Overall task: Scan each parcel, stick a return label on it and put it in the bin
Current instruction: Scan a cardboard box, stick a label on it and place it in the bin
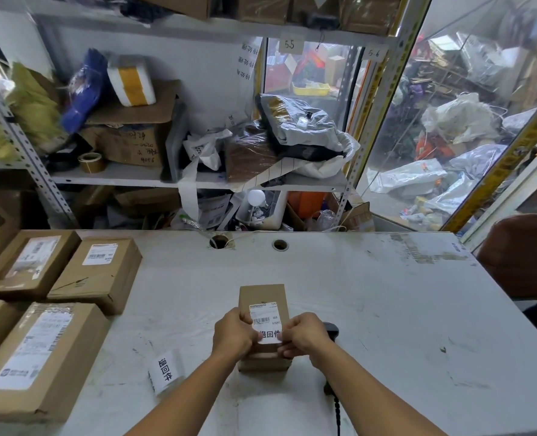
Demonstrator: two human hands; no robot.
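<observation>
You have the small brown cardboard parcel [263, 325] lying flat on the scuffed white tabletop [370, 309], your left hand [234, 333] and right hand [301, 336] each with curled fingers pinching an edge of the white return label [269, 335], probably to lay it square.

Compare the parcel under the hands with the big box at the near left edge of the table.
The small parcel lies mid-table, gripped by the left hand and right hand; the big box lies untouched among other boxes. The small parcel is narrower. It has a white return label with three large characters being stuck on; the big box shows only its shipping label. Both are brown cardboard with printed barcode labels on top.
</observation>
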